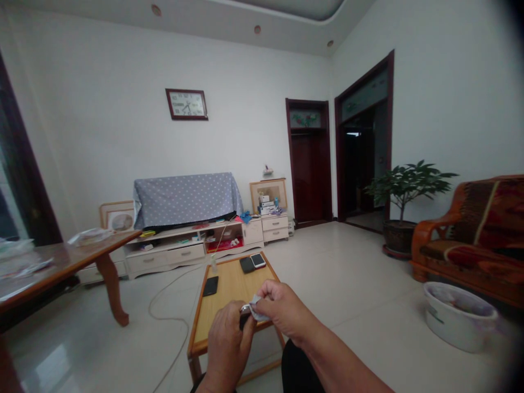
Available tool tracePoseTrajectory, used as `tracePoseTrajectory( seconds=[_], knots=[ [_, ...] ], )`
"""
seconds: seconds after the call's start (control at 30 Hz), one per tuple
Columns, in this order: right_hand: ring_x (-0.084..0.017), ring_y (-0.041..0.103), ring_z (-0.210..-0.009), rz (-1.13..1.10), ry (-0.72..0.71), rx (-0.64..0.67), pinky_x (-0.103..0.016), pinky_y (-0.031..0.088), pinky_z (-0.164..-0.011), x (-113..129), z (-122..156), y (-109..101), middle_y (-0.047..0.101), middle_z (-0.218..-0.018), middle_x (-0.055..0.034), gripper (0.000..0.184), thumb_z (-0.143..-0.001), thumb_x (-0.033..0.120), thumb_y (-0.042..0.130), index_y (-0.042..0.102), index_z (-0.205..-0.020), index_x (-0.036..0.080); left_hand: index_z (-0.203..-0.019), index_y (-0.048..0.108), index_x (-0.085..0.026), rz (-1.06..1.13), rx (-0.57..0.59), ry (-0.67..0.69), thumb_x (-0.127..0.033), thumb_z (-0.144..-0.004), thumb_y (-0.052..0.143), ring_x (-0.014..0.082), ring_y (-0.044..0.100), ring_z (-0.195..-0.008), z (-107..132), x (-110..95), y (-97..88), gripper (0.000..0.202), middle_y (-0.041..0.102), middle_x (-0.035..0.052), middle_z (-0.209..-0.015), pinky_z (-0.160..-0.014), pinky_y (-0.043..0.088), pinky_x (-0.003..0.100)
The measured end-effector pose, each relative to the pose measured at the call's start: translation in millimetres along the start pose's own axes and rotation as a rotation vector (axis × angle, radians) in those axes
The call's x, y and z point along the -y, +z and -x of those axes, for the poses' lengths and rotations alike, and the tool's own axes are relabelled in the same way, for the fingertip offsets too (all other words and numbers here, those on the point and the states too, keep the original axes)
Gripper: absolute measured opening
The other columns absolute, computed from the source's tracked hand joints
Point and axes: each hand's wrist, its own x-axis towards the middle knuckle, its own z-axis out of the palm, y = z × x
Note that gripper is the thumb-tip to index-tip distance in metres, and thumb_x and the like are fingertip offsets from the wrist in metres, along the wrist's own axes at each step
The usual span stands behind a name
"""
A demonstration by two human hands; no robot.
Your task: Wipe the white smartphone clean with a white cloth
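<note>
Low wooden table (231, 275) up front, both hands over its near end. Left hand (226, 333) is curled in a firm grip, right hand (286, 308) pinches a pale cloth (256, 314). I'd keep the left steady and work the cloth in short, light strokes. The small dark shiny-edged object (244, 319), too blurry to ID, sits between left thumb and forefinger, cloth right against it.

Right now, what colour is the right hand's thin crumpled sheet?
The sheet is whitish grey, head view.
</note>
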Motion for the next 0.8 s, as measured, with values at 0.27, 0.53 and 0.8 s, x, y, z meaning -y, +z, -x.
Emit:
tracePoseTrajectory(
  seconds=[0.27,0.53,0.8],
  knots=[
    [-0.011,0.050,-0.060,-0.150,0.022,0.013,-0.023,0.035,-0.059,-13.2,1.8,-9.1,0.059,-0.067,0.0048,0.020,-0.075,0.029,0.073,0.057,-0.079,0.018,-0.095,0.059,-0.024,0.289,0.066,-0.353,-0.050,-0.092,0.059,0.0234,0.065,-0.080,-9.6,-9.3,-7.5,0.027,0.068,0.0028,-0.085,-0.072,0.045,0.033],
    [-0.012,0.051,-0.062,-0.144,-0.093,-0.006,-0.024,0.038,-0.061,-14.6,-1.3,1.8,0.060,-0.069,0.0042,0.023,-0.080,0.034,0.073,0.058,-0.085,0.018,-0.095,0.062,-0.022,0.532,0.041,-0.582,-0.055,-0.087,0.062,0.0241,0.065,-0.083,-22.5,-23.6,-11.2,0.034,0.070,0.0032,-0.087,-0.076,0.046,0.033],
    [-0.013,0.052,-0.060,0.170,-0.176,-0.059,-0.024,0.036,-0.056,-27.3,5.3,8.7,0.060,-0.068,0.0054,0.028,-0.081,0.025,0.070,0.067,-0.108,0.021,-0.094,0.064,-0.019,0.676,0.055,-0.728,-0.065,-0.085,0.059,0.0240,0.064,-0.083,-27.5,-31.5,-12.2,0.047,0.069,0.0042,-0.086,-0.077,0.047,0.033]
  ],
)
